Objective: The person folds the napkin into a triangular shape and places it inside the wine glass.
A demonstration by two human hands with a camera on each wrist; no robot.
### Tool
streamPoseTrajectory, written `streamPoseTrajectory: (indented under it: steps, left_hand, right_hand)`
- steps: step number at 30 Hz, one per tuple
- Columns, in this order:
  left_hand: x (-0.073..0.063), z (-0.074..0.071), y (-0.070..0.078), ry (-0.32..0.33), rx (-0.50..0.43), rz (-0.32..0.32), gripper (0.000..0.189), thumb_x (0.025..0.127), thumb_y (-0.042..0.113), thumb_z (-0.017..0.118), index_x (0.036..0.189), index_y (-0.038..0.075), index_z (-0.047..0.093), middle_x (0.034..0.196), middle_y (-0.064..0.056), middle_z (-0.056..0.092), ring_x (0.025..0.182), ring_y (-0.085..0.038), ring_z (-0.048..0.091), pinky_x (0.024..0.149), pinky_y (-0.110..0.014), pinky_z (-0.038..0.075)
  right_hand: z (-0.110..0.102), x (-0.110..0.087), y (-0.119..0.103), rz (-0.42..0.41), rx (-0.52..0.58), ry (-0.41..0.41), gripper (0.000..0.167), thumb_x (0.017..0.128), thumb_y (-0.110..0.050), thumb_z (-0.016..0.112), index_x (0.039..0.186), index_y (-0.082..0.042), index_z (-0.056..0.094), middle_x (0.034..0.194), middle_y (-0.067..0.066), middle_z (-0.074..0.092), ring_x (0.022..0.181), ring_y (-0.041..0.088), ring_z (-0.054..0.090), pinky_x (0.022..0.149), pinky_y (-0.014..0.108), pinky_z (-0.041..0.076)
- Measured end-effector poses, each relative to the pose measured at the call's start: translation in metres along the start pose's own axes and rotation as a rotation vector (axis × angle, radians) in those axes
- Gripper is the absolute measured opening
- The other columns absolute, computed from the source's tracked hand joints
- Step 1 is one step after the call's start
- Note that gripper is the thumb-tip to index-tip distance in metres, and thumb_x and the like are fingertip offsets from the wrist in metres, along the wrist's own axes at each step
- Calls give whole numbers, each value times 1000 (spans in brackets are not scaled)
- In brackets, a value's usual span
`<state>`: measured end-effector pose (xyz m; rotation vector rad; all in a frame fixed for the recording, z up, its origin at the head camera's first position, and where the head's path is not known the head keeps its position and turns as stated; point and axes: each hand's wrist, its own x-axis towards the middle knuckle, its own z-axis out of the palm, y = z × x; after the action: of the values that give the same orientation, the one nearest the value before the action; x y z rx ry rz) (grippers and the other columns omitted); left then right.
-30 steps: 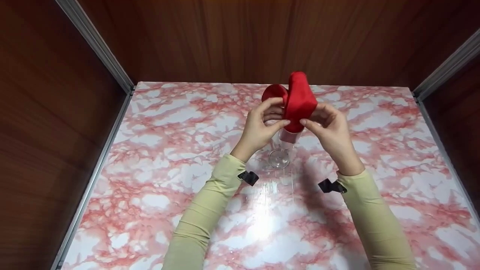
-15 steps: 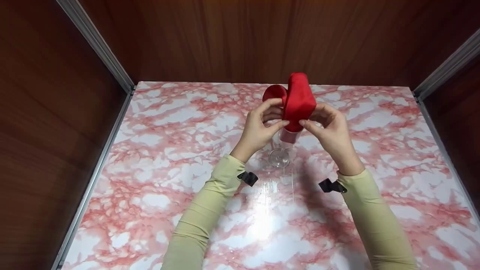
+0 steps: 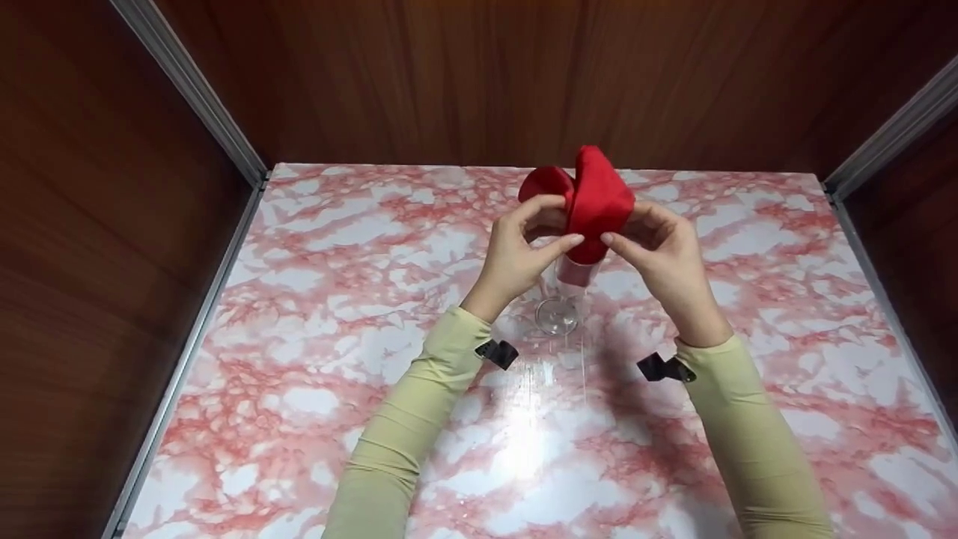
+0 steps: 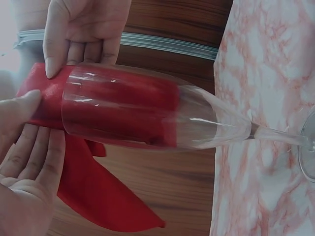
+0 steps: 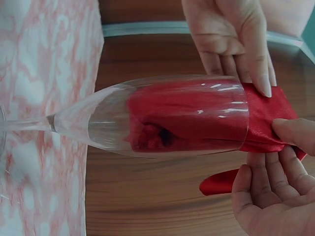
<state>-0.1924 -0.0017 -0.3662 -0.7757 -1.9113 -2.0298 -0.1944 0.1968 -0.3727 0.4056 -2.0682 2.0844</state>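
A red satin-like cloth napkin (image 3: 599,196) stands folded in a clear champagne flute (image 3: 556,318), which is upright on the table. Its lower part fills the upper bowl of the glass (image 4: 204,120), while the rest rises above the rim and spreads, with a rounded flap at the far left. My left hand (image 3: 516,251) pinches the cloth's left side just above the rim, thumb in front and fingers behind. On the other side my right hand (image 3: 666,251) does the same. In the right wrist view the napkin (image 5: 187,115) looks bunched at its lower end inside the glass.
The table (image 3: 337,389) has a pink and white marbled top. A dark wood-grain panel (image 3: 486,82) stands behind it, with more panels left and right. Metal strips (image 3: 198,90) run along the corners. Light glares off the tabletop in front of the flute.
The napkin's top has become narrower and more pointed, and its left flap spreads slightly farther left. Both thumbs have shifted up a little. The flute has stayed in place.
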Motion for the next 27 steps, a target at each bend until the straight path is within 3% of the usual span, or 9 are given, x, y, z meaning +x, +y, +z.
streamPoseTrajectory:
  steps: [11, 18, 27]
  left_hand:
    - [-1, 1, 2, 24, 43, -36, 34, 77, -8, 74, 108, -11, 61, 95, -19, 66, 84, -23, 64, 82, -40, 53]
    - [-4, 1, -5, 23, 41, -13, 33, 78, -8, 74, 108, -12, 61, 94, -20, 66, 83, -25, 65, 83, -41, 52]
    - [-7, 2, -8, 28, 30, -12, 33, 78, -8, 74, 108, -12, 60, 92, -21, 66, 84, -30, 65, 81, -44, 53]
  right_hand:
    - [-1, 0, 6, -1, -44, -2, 27, 79, 0, 76, 103, 6, 67, 89, 13, 69, 82, 21, 64, 72, 26, 52]
    - [0, -2, 8, 18, -84, -7, 25, 80, 2, 74, 103, 6, 67, 89, 9, 70, 83, 19, 64, 74, 26, 51]
    - [4, -5, 6, -17, -98, -7, 23, 80, 9, 71, 102, 12, 64, 87, 10, 69, 82, 20, 64, 77, 29, 51]
